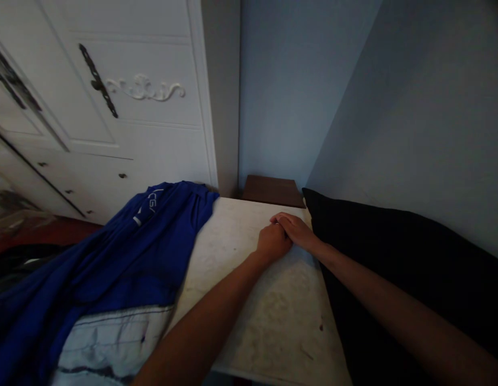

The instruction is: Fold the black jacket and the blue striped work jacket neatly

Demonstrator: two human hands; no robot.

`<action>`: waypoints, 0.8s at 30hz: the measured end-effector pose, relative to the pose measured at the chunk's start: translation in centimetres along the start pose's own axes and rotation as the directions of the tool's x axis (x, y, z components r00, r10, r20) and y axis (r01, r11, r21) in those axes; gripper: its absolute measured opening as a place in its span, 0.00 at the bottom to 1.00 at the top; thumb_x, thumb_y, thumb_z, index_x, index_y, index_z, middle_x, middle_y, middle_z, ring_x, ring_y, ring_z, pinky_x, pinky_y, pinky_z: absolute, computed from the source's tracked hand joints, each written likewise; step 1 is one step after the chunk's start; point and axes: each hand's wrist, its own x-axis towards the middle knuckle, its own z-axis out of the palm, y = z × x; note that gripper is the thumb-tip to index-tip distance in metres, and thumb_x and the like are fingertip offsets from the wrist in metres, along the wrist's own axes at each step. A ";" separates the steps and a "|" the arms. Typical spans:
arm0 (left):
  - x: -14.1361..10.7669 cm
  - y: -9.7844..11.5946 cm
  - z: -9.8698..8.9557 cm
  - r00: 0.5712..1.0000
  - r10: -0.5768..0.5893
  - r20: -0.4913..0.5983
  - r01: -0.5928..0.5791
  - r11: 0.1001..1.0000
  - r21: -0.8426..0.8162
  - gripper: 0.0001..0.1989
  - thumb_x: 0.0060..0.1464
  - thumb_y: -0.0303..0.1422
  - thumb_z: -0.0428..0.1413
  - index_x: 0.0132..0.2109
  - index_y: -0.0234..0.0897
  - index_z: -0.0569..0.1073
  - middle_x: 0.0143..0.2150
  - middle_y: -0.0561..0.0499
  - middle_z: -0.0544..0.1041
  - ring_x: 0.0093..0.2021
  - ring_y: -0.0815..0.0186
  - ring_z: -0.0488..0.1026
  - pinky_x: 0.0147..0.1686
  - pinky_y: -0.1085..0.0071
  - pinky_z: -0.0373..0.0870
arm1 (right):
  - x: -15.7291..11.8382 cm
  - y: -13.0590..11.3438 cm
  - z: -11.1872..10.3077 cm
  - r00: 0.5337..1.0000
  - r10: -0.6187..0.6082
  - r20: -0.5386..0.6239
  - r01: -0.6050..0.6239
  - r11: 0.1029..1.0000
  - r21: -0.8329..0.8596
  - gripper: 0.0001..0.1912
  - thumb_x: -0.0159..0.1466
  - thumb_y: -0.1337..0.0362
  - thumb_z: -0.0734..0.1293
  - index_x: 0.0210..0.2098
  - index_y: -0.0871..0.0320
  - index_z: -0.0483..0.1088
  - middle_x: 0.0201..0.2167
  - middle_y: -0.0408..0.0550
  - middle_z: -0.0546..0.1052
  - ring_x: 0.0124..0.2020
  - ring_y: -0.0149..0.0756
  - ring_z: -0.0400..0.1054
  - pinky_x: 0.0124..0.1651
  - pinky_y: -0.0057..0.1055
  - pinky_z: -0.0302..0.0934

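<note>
My left hand (274, 242) is closed in a fist over the far part of a pale, stained board-like surface (269, 305). Against it, from the right, rests my right hand (296, 228), its fingers bent over the top of the left one. A tiny bright spot shows where the fingers meet, too small to name. Whatever the fingers may hold is hidden. Black cloth (378, 257) lies along the right side of the surface, under my right forearm. To the left, blue cloth (152, 257) with white lettering is draped beside the surface.
A white cabinet (160, 145) with dark handles stands at the back left. Behind the surface's far edge is a brown wooden piece (271, 188), close to the grey-blue wall (289, 96). A white stitched fabric (112, 338) shows below the blue cloth.
</note>
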 end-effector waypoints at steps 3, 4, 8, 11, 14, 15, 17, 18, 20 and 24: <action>0.0 -0.1 0.0 1.000 0.015 0.002 -0.014 1.000 -0.020 0.19 0.59 0.34 0.47 0.49 0.31 0.77 0.44 0.38 0.80 0.45 0.55 0.78 0.47 0.61 0.75 | 0.0 0.4 0.2 1.000 0.016 -0.007 -0.016 1.000 0.015 0.19 0.64 0.56 0.54 0.34 0.58 0.72 0.37 0.49 0.78 0.43 0.38 0.70 0.52 0.35 0.61; 0.1 -0.1 -0.1 1.000 0.020 0.002 -0.020 0.999 -0.027 0.19 0.59 0.35 0.47 0.49 0.31 0.77 0.44 0.38 0.80 0.45 0.55 0.78 0.47 0.60 0.75 | 0.1 0.5 0.2 1.000 0.021 -0.008 -0.021 0.999 0.026 0.19 0.64 0.55 0.54 0.35 0.58 0.72 0.38 0.49 0.78 0.44 0.39 0.70 0.52 0.36 0.61; -0.1 -0.4 -0.4 0.998 0.056 0.002 -0.056 0.996 -0.070 0.19 0.60 0.36 0.47 0.49 0.32 0.78 0.44 0.41 0.80 0.45 0.57 0.78 0.48 0.64 0.74 | 0.2 0.8 0.3 1.000 0.027 0.013 -0.028 0.995 0.094 0.22 0.62 0.49 0.56 0.35 0.58 0.72 0.38 0.51 0.78 0.45 0.41 0.70 0.54 0.38 0.61; -1.7 -0.7 -1.2 0.991 0.131 -0.012 -0.132 0.984 -0.120 0.17 0.60 0.33 0.48 0.47 0.35 0.78 0.45 0.45 0.81 0.45 0.62 0.77 0.49 0.68 0.72 | 0.2 0.8 0.2 0.998 0.018 0.060 -0.027 0.990 0.142 0.23 0.60 0.46 0.58 0.35 0.59 0.73 0.39 0.52 0.78 0.45 0.43 0.71 0.54 0.38 0.61; -4.8 -1.3 -3.1 0.984 0.151 -0.090 -0.164 0.973 -0.164 0.15 0.61 0.33 0.47 0.44 0.37 0.79 0.42 0.49 0.81 0.41 0.66 0.77 0.47 0.71 0.71 | 0.2 0.9 0.3 0.995 0.031 0.097 -0.041 0.993 0.110 0.23 0.58 0.45 0.61 0.33 0.58 0.73 0.36 0.52 0.78 0.40 0.42 0.71 0.48 0.37 0.63; -6.2 -1.8 -4.1 0.981 0.139 -0.135 -0.161 0.973 -0.168 0.15 0.62 0.34 0.47 0.43 0.37 0.79 0.41 0.49 0.81 0.41 0.67 0.76 0.46 0.72 0.70 | 0.2 0.9 0.3 0.994 0.037 0.107 -0.046 0.995 0.087 0.22 0.58 0.45 0.61 0.32 0.58 0.72 0.33 0.51 0.77 0.38 0.42 0.71 0.45 0.36 0.64; -9.0 -3.2 -6.9 0.965 0.094 -0.244 -0.129 0.983 -0.129 0.15 0.63 0.34 0.46 0.44 0.37 0.78 0.41 0.49 0.80 0.42 0.67 0.75 0.47 0.73 0.69 | 0.2 0.9 0.3 0.993 0.036 0.116 -0.042 0.998 0.054 0.22 0.58 0.45 0.62 0.32 0.58 0.72 0.29 0.50 0.76 0.33 0.40 0.70 0.41 0.35 0.63; -10.5 -4.3 -8.6 0.951 0.054 -0.305 -0.081 0.994 -0.078 0.15 0.63 0.34 0.47 0.44 0.37 0.78 0.42 0.48 0.80 0.44 0.67 0.75 0.49 0.73 0.68 | 0.2 1.0 0.4 0.993 0.031 0.115 -0.038 0.998 0.054 0.22 0.58 0.45 0.62 0.32 0.58 0.72 0.28 0.49 0.76 0.32 0.39 0.70 0.41 0.35 0.64; -13.3 -6.9 -12.4 0.923 -0.034 -0.383 0.067 0.995 0.071 0.16 0.63 0.34 0.46 0.48 0.37 0.77 0.46 0.46 0.78 0.48 0.66 0.73 0.53 0.71 0.67 | 0.2 0.9 0.4 0.994 0.023 0.104 -0.029 0.998 0.062 0.21 0.57 0.45 0.62 0.31 0.58 0.72 0.28 0.50 0.76 0.32 0.40 0.70 0.42 0.36 0.64; -18.7 -13.2 -18.8 0.868 -0.293 -0.401 0.459 0.781 0.423 0.20 0.58 0.39 0.53 0.54 0.35 0.72 0.54 0.39 0.73 0.58 0.51 0.67 0.56 0.56 0.65 | -0.1 0.8 0.6 0.997 0.016 0.078 -0.016 1.000 0.011 0.19 0.55 0.47 0.63 0.32 0.57 0.72 0.32 0.53 0.78 0.35 0.43 0.71 0.45 0.39 0.64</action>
